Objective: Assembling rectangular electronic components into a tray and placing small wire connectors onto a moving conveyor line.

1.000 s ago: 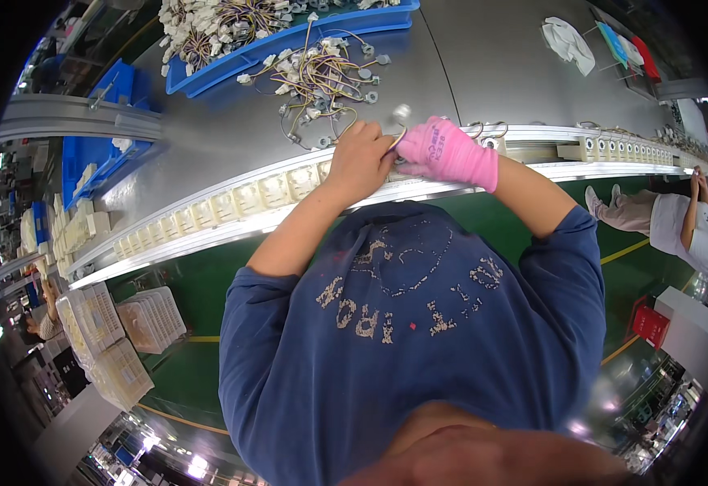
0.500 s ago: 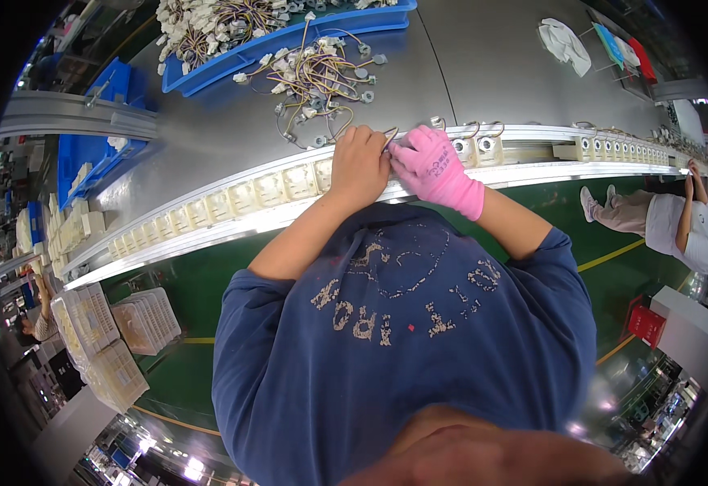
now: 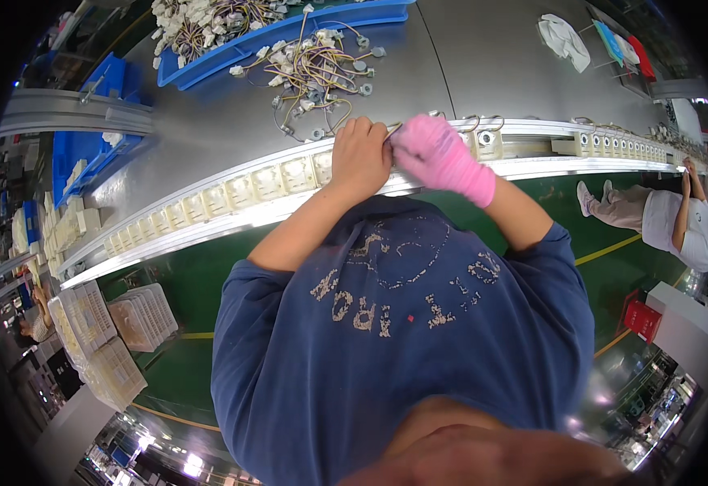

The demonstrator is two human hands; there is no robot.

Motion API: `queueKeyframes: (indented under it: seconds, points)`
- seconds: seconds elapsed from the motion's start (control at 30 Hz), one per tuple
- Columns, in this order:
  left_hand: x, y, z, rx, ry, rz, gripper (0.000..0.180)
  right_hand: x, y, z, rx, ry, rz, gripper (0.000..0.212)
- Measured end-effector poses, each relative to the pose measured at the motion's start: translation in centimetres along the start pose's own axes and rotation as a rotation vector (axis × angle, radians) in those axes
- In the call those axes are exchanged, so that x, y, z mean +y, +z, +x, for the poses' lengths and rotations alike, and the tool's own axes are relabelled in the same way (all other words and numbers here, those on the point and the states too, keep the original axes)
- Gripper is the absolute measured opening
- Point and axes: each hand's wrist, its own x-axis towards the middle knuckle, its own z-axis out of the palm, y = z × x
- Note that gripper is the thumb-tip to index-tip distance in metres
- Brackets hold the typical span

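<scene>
My bare left hand (image 3: 361, 159) rests over a row of cream plastic housings (image 3: 240, 190) in a long metal rail, its fingers curled down over the far side. Beside it, my right hand (image 3: 439, 158) in a pink glove is closed, its fingertips close to the left ones. A short wire (image 3: 393, 130) shows between the two hands; its ends are hidden by fingers and glove. To the right, a housing (image 3: 487, 140) carries a round grey part and a looped wire. Beyond the rail lies a tangled pile of wired connectors (image 3: 325, 69).
A blue tray (image 3: 281, 38) heaped with wired connectors stands at the back on the grey worktop (image 3: 499, 81). A white cloth (image 3: 564, 42) lies at far right. White crates (image 3: 139, 317) are stacked at lower left. Another person (image 3: 669, 219) works farther along the rail (image 3: 540, 168).
My right hand has turned at the wrist and its glove has rolled over slightly, blurring a little. My left hand stays nearly in place. The whole view has shifted slightly.
</scene>
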Motion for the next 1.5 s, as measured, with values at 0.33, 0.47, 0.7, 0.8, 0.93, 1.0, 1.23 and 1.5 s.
queueKeyframes:
  seconds: [0.33,0.47,0.7,0.8,0.93,1.0,1.23,1.5]
  points:
    - [-1.2,-0.1,0.3,-0.005,0.033,-0.056,0.014,1.9,-3.3,5.2,-0.620,-0.205,-0.247,0.022]
    - [-1.1,-0.2,0.3,-0.002,0.018,-0.067,0.013,2.1,-3.0,4.2,-0.646,-0.043,-0.050,0.020]
    - [-0.5,-0.4,0.3,-0.019,-0.039,-0.088,0.012,2.5,-3.0,4.8,-0.643,0.053,0.009,0.025]
    - [-0.4,-0.6,0.4,-0.020,-0.042,-0.086,0.011,3.8,-1.3,4.0,-0.481,0.091,0.187,0.016]
    - [-0.4,-0.4,0.5,-0.021,-0.063,-0.114,0.011,2.2,-0.9,3.7,-0.432,0.019,0.044,0.016]
    - [-0.5,-0.1,0.5,-0.009,-0.083,-0.108,0.012,0.1,-1.3,3.8,-0.479,-0.177,-0.434,0.017]
    - [0.5,0.3,0.8,0.021,-0.198,-0.107,0.007,0.8,-2.0,4.4,-0.515,-0.176,-0.422,0.013]
    - [-0.2,0.6,0.2,0.060,-0.090,-0.110,0.008,1.9,-2.4,4.4,-0.499,-0.199,-0.361,0.013]
